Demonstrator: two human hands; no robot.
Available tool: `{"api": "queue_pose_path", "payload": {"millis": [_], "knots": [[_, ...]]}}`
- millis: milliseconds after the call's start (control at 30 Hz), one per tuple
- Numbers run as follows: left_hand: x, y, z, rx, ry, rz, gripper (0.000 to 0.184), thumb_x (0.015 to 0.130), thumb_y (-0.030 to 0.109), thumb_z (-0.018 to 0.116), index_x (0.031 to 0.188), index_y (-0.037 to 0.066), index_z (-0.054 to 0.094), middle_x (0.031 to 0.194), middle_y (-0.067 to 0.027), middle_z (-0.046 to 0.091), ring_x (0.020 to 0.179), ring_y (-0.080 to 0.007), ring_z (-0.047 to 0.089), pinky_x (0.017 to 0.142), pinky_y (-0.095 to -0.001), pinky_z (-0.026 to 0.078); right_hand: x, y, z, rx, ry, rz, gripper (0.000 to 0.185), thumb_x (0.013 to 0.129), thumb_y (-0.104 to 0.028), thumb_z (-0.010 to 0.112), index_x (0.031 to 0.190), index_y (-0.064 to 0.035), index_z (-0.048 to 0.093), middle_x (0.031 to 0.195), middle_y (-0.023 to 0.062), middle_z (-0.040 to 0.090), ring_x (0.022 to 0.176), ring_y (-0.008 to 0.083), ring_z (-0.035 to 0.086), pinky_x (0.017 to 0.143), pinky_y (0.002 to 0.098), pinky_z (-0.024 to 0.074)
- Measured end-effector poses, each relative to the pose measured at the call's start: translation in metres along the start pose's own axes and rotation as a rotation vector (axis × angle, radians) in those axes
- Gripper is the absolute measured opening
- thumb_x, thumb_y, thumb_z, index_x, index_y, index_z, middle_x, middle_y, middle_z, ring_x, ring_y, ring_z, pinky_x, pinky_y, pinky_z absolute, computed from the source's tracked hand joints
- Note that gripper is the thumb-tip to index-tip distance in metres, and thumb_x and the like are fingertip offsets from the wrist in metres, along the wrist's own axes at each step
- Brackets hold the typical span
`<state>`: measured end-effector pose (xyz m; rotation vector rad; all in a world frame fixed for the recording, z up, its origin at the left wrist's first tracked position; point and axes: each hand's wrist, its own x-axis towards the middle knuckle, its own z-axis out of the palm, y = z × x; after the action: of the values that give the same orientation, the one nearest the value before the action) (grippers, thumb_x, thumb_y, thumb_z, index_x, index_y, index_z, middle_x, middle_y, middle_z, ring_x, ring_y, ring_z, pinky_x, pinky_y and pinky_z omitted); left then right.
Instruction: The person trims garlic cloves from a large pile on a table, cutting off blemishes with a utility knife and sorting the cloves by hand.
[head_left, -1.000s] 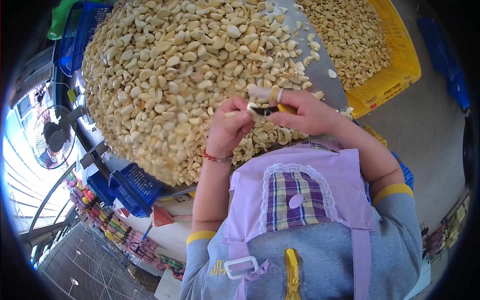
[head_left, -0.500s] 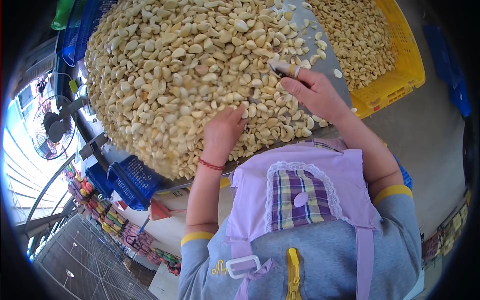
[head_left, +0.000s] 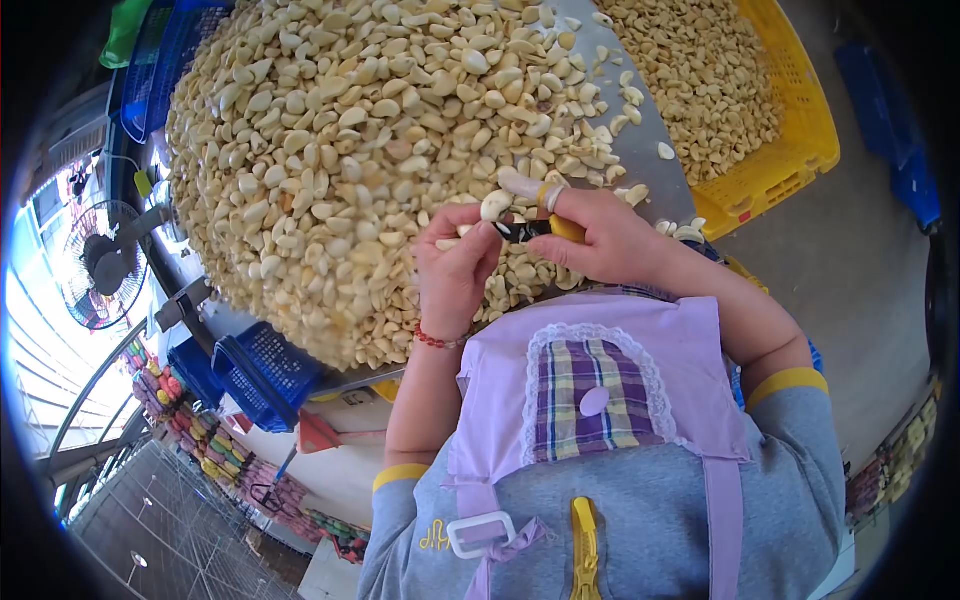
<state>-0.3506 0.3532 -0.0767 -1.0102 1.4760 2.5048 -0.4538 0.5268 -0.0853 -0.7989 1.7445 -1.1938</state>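
A large heap of pale, curved pieces (head_left: 330, 170) covers the metal table. Above its near right part, my left hand (head_left: 458, 258) pinches a whitish piece (head_left: 496, 206) between thumb and fingers. My right hand (head_left: 600, 236) is closed around a small knife with a yellow handle (head_left: 567, 229) and a dark blade, which points left and meets the piece or lies right beside it. A pale cover sits on my right index finger, with a yellow band round it.
A yellow crate (head_left: 800, 130) of similar pieces stands at the upper right, beyond the metal table edge (head_left: 655, 150). Blue baskets (head_left: 265, 372) hang at the left edge, near a fan (head_left: 108, 262). More blue crates (head_left: 885, 120) stand at the far right.
Half a second ago my left hand was down at the heap and my right hand was apart from it, farther up. Both have come together, with a piece now in my left hand.
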Motion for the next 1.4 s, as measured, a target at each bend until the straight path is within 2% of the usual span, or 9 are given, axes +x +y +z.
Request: {"api": "queue_pose_path", "payload": {"millis": [367, 567, 633, 700, 867, 1000, 1067, 1200, 1400], "knots": [[0.001, -0.006, 0.007, -0.322, -0.093, -0.086, 0.015, 0.086, 0.016, 0.060, 0.094, 0.006, 0.056, 0.075, -0.0022, 0.055, 0.055, -0.0070, 0.043, 0.042, -0.0171, 0.028, 0.012, 0.007, 0.017, -0.048, 0.375, -0.272, 0.035, 0.085, -0.022, 0.059, 0.116, -0.0075, 0.057, 0.068, 0.0128, 0.055, 0.062, 0.0290, 0.056, 0.054, 0.0361, 0.0433], [-0.020, -0.004, -0.036, -0.710, -0.316, -0.087, 0.030, 0.084, 0.032, 0.059, 0.103, 0.012, 0.050, 0.085, -0.0008, 0.052, 0.057, -0.0068, 0.040, 0.043, -0.0157, 0.031, 0.017, 0.005, 0.004, 0.361, 0.345, 0.190, 0.033, 0.089, -0.021, 0.056, 0.120, -0.0087, 0.056, 0.071, -0.0033, 0.051, 0.061, 0.0043, 0.046, 0.053, 0.0203, 0.0369], [-0.043, 0.037, -0.060, -0.738, 0.121, 0.282, 0.034, 0.074, 0.020, 0.069, 0.102, 0.012, 0.050, 0.081, 0.0034, 0.049, 0.063, -0.0055, 0.044, 0.050, -0.0157, 0.042, 0.010, 0.007, -0.005, 0.493, 0.418, 0.203, 0.034, 0.090, -0.022, 0.055, 0.121, -0.0086, 0.055, 0.072, -0.0066, 0.048, 0.061, 0.0005, 0.040, 0.053, 0.0171, 0.0337], [-0.064, 0.087, -0.126, -0.912, -0.084, 0.614, 0.028, 0.076, 0.009, 0.061, 0.101, 0.004, 0.049, 0.087, -0.0017, 0.052, 0.061, -0.0080, 0.047, 0.051, -0.0178, 0.044, 0.005, 0.005, -0.008, 0.625, 0.518, 0.265, 0.034, 0.091, -0.025, 0.053, 0.119, -0.0069, 0.056, 0.069, -0.0068, 0.048, 0.058, -0.0004, 0.039, 0.051, 0.0162, 0.0335], [-0.147, 0.167, -0.345, 0.621, 1.264, 0.689, 0.034, 0.084, 0.028, 0.057, 0.105, 0.002, 0.051, 0.098, -0.0132, 0.057, 0.077, -0.0159, 0.053, 0.068, -0.0280, 0.048, 0.011, 0.023, -0.013, 0.623, 0.559, 0.267, 0.029, 0.090, -0.032, 0.054, 0.102, -0.0056, 0.059, 0.065, -0.0062, 0.046, 0.055, 0.0002, 0.040, 0.047, 0.0169, 0.0347], [-0.129, 0.173, -0.279, 1.794, 1.438, 0.832, 0.041, 0.078, 0.025, 0.066, 0.108, -0.001, 0.054, 0.095, -0.0130, 0.059, 0.083, -0.0204, 0.056, 0.071, -0.0310, 0.048, 0.014, 0.028, -0.015, 0.597, 0.505, 0.262, 0.021, 0.094, -0.023, 0.048, 0.100, -0.0046, 0.056, 0.073, -0.0033, 0.047, 0.054, 0.0024, 0.041, 0.045, 0.0170, 0.0355], [-0.104, 0.165, -0.222, 2.407, 1.394, 0.844, 0.045, 0.076, 0.024, 0.071, 0.110, -0.002, 0.055, 0.093, -0.0129, 0.060, 0.086, -0.0227, 0.057, 0.072, -0.0326, 0.048, 0.015, 0.023, -0.013, 0.610, 0.551, 0.259, 0.025, 0.091, -0.029, 0.052, 0.086, -0.0056, 0.055, 0.064, -0.0046, 0.045, 0.052, 0.0015, 0.039, 0.045, 0.0177, 0.0337], [-0.045, 0.062, -0.107, 1.402, 0.502, 0.700, 0.029, 0.075, 0.019, 0.071, 0.097, 0.002, 0.063, 0.083, -0.0084, 0.063, 0.073, -0.0197, 0.060, 0.061, -0.0310, 0.048, 0.012, 0.030, -0.010, 0.618, 0.579, 0.275, 0.029, 0.090, -0.032, 0.054, 0.077, -0.0058, 0.054, 0.058, -0.0051, 0.043, 0.049, 0.0018, 0.037, 0.043, 0.0185, 0.0322], [0.001, 0.001, -0.057, 1.913, 0.184, 0.278, 0.023, 0.080, 0.027, 0.063, 0.073, 0.007, 0.054, 0.073, -0.0104, 0.062, 0.064, -0.0274, 0.061, 0.056, -0.0378, 0.047, 0.002, 0.027, -0.015, 0.629, 0.596, 0.297, 0.031, 0.090, -0.032, 0.055, 0.074, -0.0063, 0.052, 0.057, -0.0049, 0.043, 0.049, 0.0021, 0.037, 0.044, 0.0188, 0.0330]]}}
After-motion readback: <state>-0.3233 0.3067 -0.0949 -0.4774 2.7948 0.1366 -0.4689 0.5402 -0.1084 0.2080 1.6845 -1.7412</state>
